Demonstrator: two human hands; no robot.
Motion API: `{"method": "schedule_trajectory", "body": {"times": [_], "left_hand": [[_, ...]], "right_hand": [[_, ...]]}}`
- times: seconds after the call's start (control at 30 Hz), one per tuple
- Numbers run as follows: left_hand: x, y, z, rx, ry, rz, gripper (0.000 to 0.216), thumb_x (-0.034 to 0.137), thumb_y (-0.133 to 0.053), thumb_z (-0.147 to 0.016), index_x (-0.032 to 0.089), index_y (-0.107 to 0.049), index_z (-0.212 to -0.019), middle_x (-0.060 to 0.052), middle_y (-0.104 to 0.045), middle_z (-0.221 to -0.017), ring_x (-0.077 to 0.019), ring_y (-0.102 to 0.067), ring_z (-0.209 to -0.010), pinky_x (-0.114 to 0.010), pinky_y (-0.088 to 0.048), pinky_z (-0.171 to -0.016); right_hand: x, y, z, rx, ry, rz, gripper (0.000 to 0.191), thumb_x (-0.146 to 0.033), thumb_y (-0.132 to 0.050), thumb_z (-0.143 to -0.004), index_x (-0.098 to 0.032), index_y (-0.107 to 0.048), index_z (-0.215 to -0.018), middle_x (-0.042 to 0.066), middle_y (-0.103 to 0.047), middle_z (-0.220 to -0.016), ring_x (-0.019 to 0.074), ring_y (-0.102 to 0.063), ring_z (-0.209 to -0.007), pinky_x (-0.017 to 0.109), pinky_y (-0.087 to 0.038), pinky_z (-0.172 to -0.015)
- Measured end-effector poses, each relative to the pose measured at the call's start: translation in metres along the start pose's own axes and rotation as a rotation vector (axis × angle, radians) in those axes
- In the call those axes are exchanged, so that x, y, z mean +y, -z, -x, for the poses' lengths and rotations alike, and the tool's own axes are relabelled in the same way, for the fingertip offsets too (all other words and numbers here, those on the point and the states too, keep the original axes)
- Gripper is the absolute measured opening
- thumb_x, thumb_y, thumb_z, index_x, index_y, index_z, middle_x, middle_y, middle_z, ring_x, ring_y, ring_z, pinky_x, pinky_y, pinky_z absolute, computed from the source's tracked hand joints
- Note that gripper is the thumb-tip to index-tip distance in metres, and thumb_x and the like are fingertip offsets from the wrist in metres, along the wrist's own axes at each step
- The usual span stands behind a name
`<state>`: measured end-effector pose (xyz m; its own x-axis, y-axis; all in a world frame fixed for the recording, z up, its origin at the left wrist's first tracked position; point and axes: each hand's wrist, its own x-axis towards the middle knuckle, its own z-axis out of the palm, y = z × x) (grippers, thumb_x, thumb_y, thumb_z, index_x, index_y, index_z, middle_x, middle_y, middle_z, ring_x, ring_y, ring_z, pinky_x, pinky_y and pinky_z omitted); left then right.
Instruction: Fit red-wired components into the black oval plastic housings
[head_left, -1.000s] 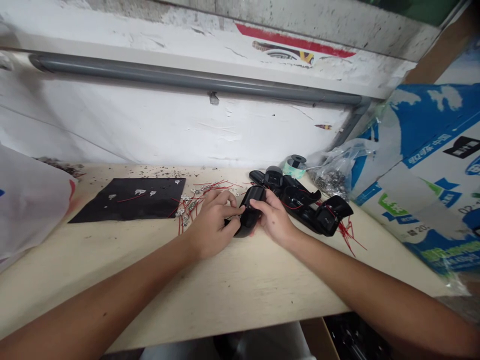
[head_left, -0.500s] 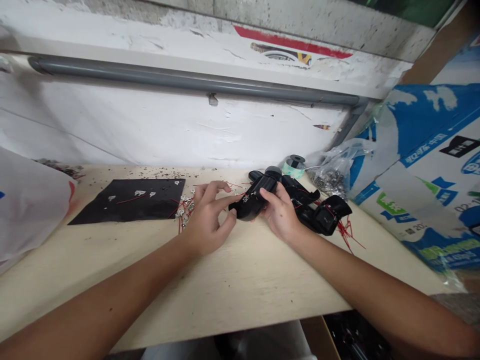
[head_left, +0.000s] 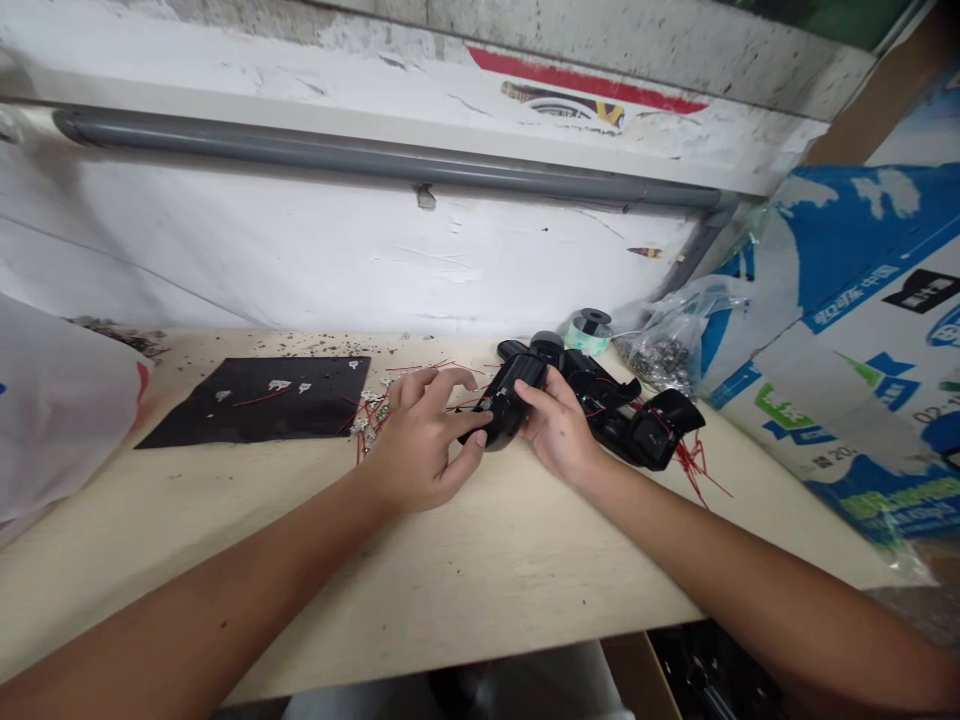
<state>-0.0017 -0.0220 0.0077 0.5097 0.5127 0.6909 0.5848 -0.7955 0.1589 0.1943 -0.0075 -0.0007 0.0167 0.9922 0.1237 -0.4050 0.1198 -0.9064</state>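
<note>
My right hand (head_left: pixel 556 427) grips a black plastic housing (head_left: pixel 508 397) a little above the pale wooden bench (head_left: pixel 480 570). My left hand (head_left: pixel 426 440) is beside it, thumb and forefinger pinched against the housing's left end where a small metal contact and a thin red wire show. Just behind my left hand lies a loose pile of red wires with metal contacts (head_left: pixel 375 412). More black housings (head_left: pixel 630 415) are stacked to the right of my right hand.
A black mat (head_left: pixel 259 398) with a few metal bits lies at the back left. A tape roll (head_left: pixel 590 330) and a clear bag of metal parts (head_left: pixel 671 350) sit at the back right, beside a blue-and-white carton (head_left: pixel 855 340). A white bag (head_left: pixel 52 400) lies at left.
My right hand lifted and turned the housing toward the back. My left hand opened for a moment, then pinched back onto the housing's left end.
</note>
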Motion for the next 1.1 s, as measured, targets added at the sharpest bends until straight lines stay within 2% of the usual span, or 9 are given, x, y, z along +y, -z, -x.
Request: {"method": "schedule_trajectory", "body": {"times": [0.13, 0.27, 0.33, 0.47, 0.6, 0.7, 0.93, 1.1], "left_hand": [[0.002, 0.0, 0.0, -0.008, -0.018, -0.037, 0.029, 0.031, -0.055, -0.091, 0.026, -0.078, -0.108, -0.01, -0.057, -0.129, -0.0344, -0.043, -0.118, -0.052, -0.033, -0.094], [0.003, 0.002, 0.0, 0.068, 0.002, -0.074, 0.027, 0.03, -0.057, -0.088, 0.028, -0.078, -0.104, -0.008, -0.057, -0.131, -0.0336, -0.044, -0.114, -0.051, -0.032, -0.091], [0.003, 0.002, 0.0, 0.093, 0.033, -0.082, 0.03, 0.03, -0.055, -0.089, 0.03, -0.076, -0.111, -0.008, -0.055, -0.134, -0.0329, -0.044, -0.113, -0.051, -0.032, -0.091], [0.002, 0.001, 0.0, 0.041, 0.069, -0.092, 0.037, 0.034, -0.051, -0.093, 0.033, -0.071, -0.124, -0.007, -0.05, -0.141, -0.0332, -0.041, -0.116, -0.053, -0.031, -0.094], [0.002, 0.0, 0.0, -0.014, 0.071, -0.081, 0.037, 0.037, -0.049, -0.095, 0.033, -0.07, -0.125, -0.006, -0.049, -0.144, -0.0342, -0.039, -0.119, -0.054, -0.03, -0.097], [0.004, 0.0, 0.0, -0.019, 0.071, -0.083, 0.035, 0.037, -0.049, -0.096, 0.031, -0.073, -0.12, -0.006, -0.051, -0.143, -0.0348, -0.039, -0.122, -0.055, -0.029, -0.099], [0.008, 0.002, -0.002, -0.043, 0.037, -0.075, 0.039, 0.046, -0.047, -0.099, 0.026, -0.075, -0.118, -0.008, -0.055, -0.139, -0.036, -0.037, -0.124, -0.055, -0.03, -0.099], [0.008, 0.0, 0.0, -0.071, 0.042, -0.061, 0.039, 0.047, -0.05, -0.098, 0.025, -0.073, -0.12, -0.008, -0.054, -0.141, -0.036, -0.035, -0.127, -0.055, -0.029, -0.103]], "right_hand": [[0.0, 0.001, 0.0, 0.013, 0.012, 0.029, 0.035, -0.035, -0.081, -0.071, -0.026, -0.058, -0.095, -0.001, -0.066, -0.095, 0.0203, -0.063, -0.084, 0.03, -0.057, -0.058], [0.001, 0.001, 0.0, 0.042, 0.09, 0.103, 0.034, -0.037, -0.081, -0.072, -0.026, -0.056, -0.093, -0.001, -0.063, -0.092, 0.0198, -0.061, -0.08, 0.029, -0.055, -0.054], [0.001, 0.0, 0.001, 0.041, 0.111, 0.139, 0.033, -0.038, -0.08, -0.074, -0.027, -0.055, -0.092, 0.0, -0.062, -0.092, 0.0204, -0.061, -0.08, 0.029, -0.054, -0.052], [0.001, -0.003, 0.003, -0.012, 0.143, 0.176, 0.03, -0.04, -0.077, -0.078, -0.028, -0.055, -0.094, 0.001, -0.063, -0.099, 0.0221, -0.061, -0.088, 0.033, -0.056, -0.062], [0.002, -0.004, 0.006, -0.035, 0.195, 0.232, 0.028, -0.041, -0.075, -0.081, -0.027, -0.056, -0.095, 0.001, -0.063, -0.097, 0.0223, -0.06, -0.094, 0.035, -0.055, -0.076], [0.002, -0.005, 0.008, -0.023, 0.199, 0.249, 0.028, -0.041, -0.076, -0.08, -0.027, -0.055, -0.094, 0.0, -0.062, -0.093, 0.0213, -0.058, -0.091, 0.034, -0.053, -0.077], [0.002, -0.009, 0.015, -0.015, 0.189, 0.248, 0.03, -0.042, -0.074, -0.081, -0.027, -0.053, -0.098, 0.0, -0.061, -0.097, 0.0205, -0.057, -0.094, 0.035, -0.051, -0.082], [0.003, -0.008, 0.017, 0.008, 0.173, 0.24, 0.031, -0.043, -0.076, -0.079, -0.027, -0.054, -0.094, 0.0, -0.06, -0.095, 0.0203, -0.056, -0.092, 0.033, -0.051, -0.077]]}}
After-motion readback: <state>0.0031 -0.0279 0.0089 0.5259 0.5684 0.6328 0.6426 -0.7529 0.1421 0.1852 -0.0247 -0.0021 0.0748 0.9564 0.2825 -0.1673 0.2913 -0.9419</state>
